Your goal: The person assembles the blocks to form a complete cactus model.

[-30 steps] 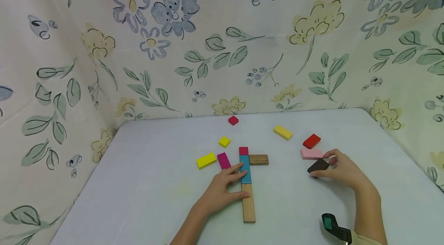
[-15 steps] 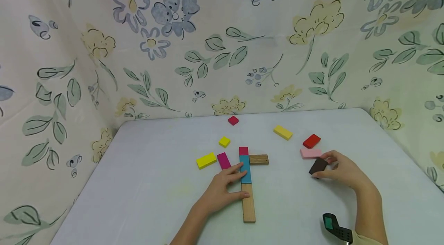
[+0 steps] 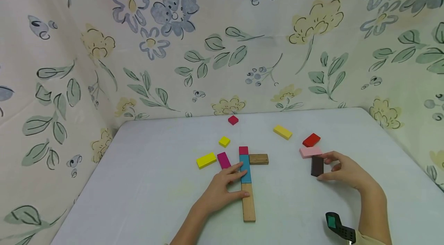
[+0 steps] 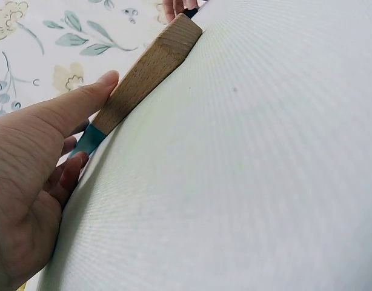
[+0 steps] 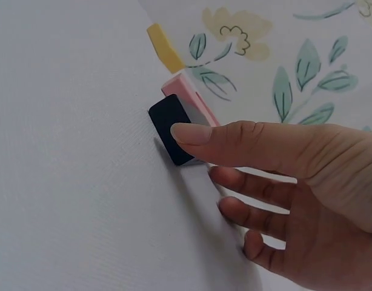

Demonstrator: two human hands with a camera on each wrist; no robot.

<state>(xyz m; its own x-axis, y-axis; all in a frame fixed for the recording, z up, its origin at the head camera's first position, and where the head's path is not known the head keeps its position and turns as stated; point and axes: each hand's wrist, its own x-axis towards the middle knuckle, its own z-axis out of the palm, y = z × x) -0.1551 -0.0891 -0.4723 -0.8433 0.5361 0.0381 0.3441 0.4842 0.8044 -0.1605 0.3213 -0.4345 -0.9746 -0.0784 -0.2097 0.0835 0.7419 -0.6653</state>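
On the bench our left hand lies flat, fingers straight, against the blue and wooden bars. Our right hand pinches the dark block just left of it, below the pink block. Its long axis now points away from us; a second ago it lay slanted.

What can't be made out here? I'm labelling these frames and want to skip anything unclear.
- Head view: whether the dark block lies flat or is tipped up; the right hand covers its right edge.
- Left wrist view: most of the blue block, hidden by the left hand.
- Right wrist view: the pink block behind the dark one; the thumb covers its near end.
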